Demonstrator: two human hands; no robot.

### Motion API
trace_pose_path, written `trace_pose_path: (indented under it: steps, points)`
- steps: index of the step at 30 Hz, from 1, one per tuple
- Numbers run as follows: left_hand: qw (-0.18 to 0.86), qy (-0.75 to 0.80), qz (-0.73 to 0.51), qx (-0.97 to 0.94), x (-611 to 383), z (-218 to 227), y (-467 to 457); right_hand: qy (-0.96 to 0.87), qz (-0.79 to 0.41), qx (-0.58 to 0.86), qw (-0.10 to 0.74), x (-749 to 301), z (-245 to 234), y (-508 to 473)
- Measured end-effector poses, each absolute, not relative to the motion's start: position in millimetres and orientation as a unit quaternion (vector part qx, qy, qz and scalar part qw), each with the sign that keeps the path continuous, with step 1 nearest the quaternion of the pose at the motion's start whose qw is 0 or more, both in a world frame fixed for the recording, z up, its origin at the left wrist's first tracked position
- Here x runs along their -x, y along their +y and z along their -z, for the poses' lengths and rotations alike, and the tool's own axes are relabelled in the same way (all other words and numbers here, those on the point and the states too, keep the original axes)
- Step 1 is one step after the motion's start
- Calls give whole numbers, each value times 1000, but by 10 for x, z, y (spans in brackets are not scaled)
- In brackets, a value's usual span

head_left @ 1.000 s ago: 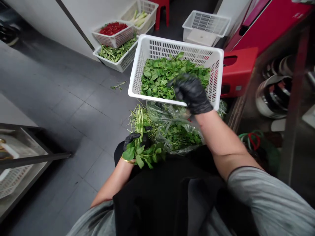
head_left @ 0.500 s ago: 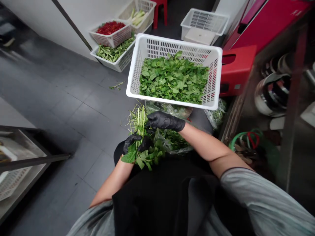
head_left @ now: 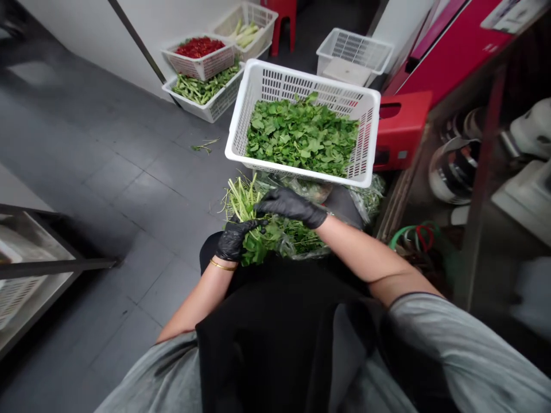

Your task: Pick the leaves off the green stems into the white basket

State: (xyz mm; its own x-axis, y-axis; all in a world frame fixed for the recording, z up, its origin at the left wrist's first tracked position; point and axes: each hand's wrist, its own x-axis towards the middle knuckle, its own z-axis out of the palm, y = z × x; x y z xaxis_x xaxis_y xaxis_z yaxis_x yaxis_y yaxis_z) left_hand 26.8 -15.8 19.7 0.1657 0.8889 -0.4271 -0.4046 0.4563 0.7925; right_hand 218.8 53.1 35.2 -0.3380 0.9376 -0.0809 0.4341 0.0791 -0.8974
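My left hand, in a black glove, grips a bunch of leafy green stems just above my lap. My right hand, also gloved, lies across the top of that bunch, with its fingertips by the stems. A white slatted plastic basket rests in front of my hands, heaped with picked green leaves. Below its near rim, a clear plastic bag of leafy greens lies partly under my hands. A black apron covers my front.
Along the wall, white baskets hold red chilies, green beans and pale stalks. A red stool and metal pots stand to the right. A few stems lie on the grey tiled floor.
My right hand has moved from the leaves in the basket down to the bunch, and the basket's pile has grown. The view has shifted slightly.
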Motion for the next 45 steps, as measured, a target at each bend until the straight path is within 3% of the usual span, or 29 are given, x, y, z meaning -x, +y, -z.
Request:
trace_pose_path:
  steps: [2,7,12,23,29,36,40,45]
  points:
    - [698,461,-464,-291,-278,-189,-194,-658,-504,487,275,-1934,-281,318]
    - [703,488,-446,-264,-222,-270,-299,-595,-533,457,392,-1959,-276,151]
    - [726,467,-416,-286,-253,-301,-381,-596,-550,460,362,-2018,-373,32]
    - [727,433,-425,-321,-294,-339,-475,-566,-577,443,388,-2009,-338,-34]
    - [748,419,-380,-346,-280,-213,-463,-562,-624,424,339,-2033,-245,-74]
    - [701,413,-511,-276,-142,-203,-278,-391,-559,553,478,-2276,-34,58]
    - [710,440,-476,-275,87,-269,-175,-323,-564,555,520,-2453,-96,285]
    - [622,534,-481,-311,99,-250,-192,-313,-583,531,529,-2366,-200,468]
